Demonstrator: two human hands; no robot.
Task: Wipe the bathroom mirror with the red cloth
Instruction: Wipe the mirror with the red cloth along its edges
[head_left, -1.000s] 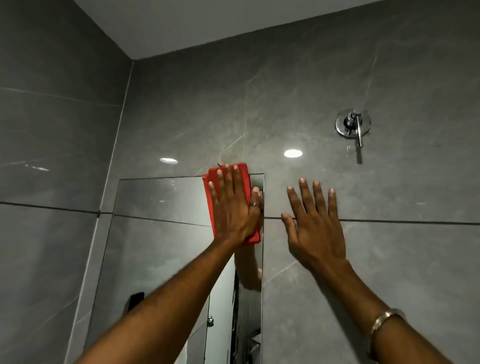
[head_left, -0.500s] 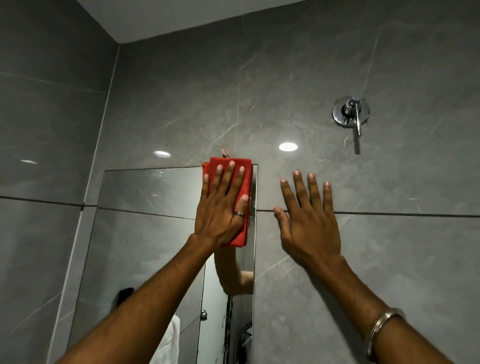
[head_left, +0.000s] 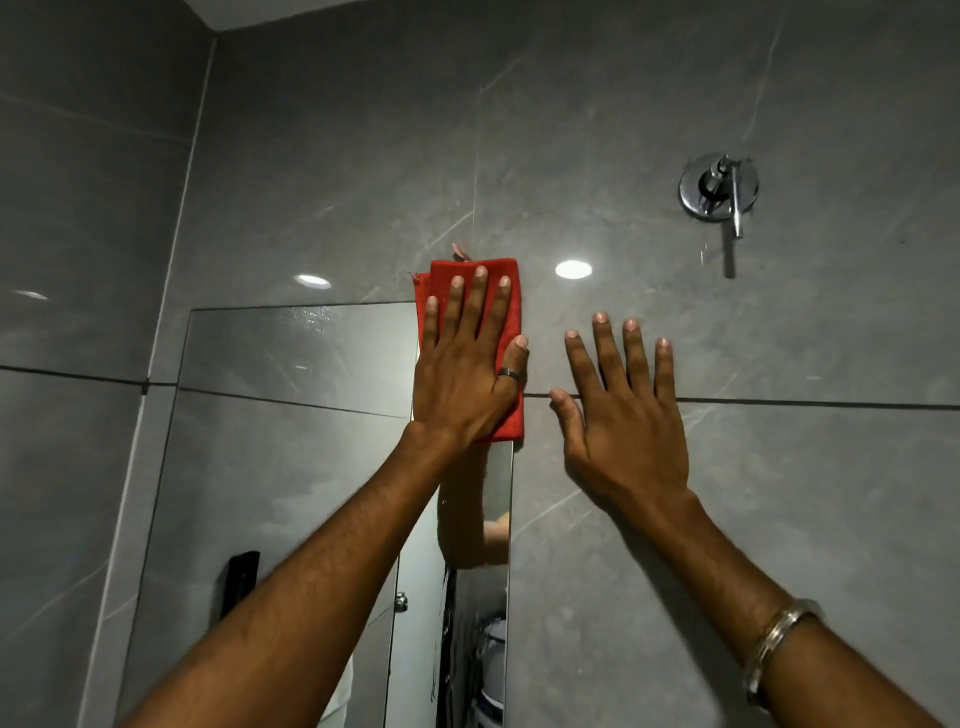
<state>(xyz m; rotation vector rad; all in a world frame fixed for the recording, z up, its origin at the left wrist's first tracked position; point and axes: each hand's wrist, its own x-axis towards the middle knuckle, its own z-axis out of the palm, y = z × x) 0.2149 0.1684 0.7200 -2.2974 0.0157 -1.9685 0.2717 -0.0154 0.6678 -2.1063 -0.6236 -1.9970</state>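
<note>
A frameless rectangular wall mirror (head_left: 291, 415) is hanging on the grey tiled wall (head_left: 597, 130) at left. The left hand (head_left: 465, 371), fingers spread flat, is pressing a folded red cloth (head_left: 511, 306) against the mirror's upper right corner, the cloth's top overlapping onto the tile. The right hand (head_left: 623, 415) is lying open and empty, palm flat on the tile just beside the mirror. A round chrome wall valve (head_left: 719, 189) is sitting upper right.
</note>
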